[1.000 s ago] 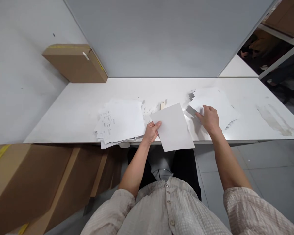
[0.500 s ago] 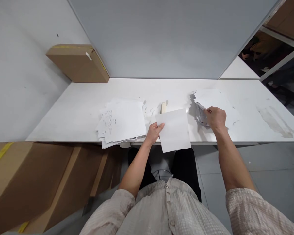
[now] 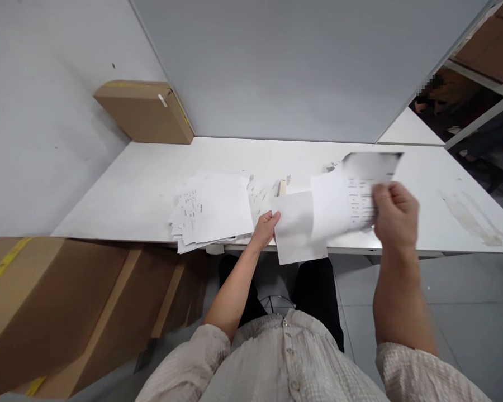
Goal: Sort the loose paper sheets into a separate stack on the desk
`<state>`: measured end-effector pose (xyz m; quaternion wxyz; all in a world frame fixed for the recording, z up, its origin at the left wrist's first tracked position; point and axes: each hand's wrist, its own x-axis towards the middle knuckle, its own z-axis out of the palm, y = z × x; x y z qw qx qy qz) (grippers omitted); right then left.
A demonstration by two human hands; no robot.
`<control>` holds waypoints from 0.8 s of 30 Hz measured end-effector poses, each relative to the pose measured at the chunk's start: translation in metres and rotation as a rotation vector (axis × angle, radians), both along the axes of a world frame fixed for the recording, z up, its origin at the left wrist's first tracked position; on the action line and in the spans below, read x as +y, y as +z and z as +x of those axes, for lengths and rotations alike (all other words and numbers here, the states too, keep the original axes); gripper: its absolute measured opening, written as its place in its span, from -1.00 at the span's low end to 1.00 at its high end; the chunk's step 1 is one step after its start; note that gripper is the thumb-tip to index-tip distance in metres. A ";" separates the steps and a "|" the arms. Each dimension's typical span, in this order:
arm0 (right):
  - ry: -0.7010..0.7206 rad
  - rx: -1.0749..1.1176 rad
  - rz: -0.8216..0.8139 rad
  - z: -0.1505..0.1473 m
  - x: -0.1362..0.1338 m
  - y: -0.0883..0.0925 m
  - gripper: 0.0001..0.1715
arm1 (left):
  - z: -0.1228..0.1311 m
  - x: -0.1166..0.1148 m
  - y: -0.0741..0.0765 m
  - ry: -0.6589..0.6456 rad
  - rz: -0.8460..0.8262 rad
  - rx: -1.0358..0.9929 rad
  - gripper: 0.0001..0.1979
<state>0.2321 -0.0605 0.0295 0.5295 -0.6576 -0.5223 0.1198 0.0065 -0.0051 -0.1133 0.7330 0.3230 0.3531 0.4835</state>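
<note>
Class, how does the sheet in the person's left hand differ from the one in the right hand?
The blank sheet shows no print; the printed sheet carries dark text lines. The blank sheet juts past the table edge; the printed sheet is raised and blurred. The left hand grips the blank sheet's left edge, the right hand the printed sheet's right side. Both are white paper.

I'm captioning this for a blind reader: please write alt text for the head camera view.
Seen from above, a seated person's right hand holds a printed sheet up over a white desk, while the left hand holds a blank sheet beside a messy paper pile.
</note>
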 end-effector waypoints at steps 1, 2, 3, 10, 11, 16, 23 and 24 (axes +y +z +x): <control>0.060 0.016 -0.069 -0.005 0.003 -0.011 -0.67 | 0.000 0.000 0.002 0.006 -0.015 -0.014 -0.56; 0.099 -0.012 -0.140 -0.009 0.006 -0.025 -0.67 | 0.000 -0.001 0.004 0.013 -0.028 -0.027 -0.55; 0.120 -0.072 -0.202 -0.014 0.009 -0.040 -0.66 | 0.001 -0.001 0.006 0.019 -0.037 -0.039 -0.55; 0.022 -0.310 -0.270 -0.036 0.014 -0.103 -0.72 | 0.002 -0.003 0.009 0.023 -0.018 -0.096 -0.54; 0.008 -0.318 -0.258 -0.037 0.014 -0.104 -0.73 | 0.002 -0.003 0.006 0.017 -0.006 -0.092 -0.54; 0.007 -0.318 -0.239 -0.038 0.017 -0.100 -0.73 | 0.002 0.000 -0.007 -0.003 0.076 0.029 -0.56; 0.072 -0.297 -0.298 -0.036 0.012 -0.097 -0.67 | 0.001 0.000 -0.009 0.034 0.082 0.059 -0.52; 0.059 -0.300 -0.285 -0.037 0.011 -0.097 -0.66 | 0.001 0.000 -0.009 0.036 0.093 0.080 -0.52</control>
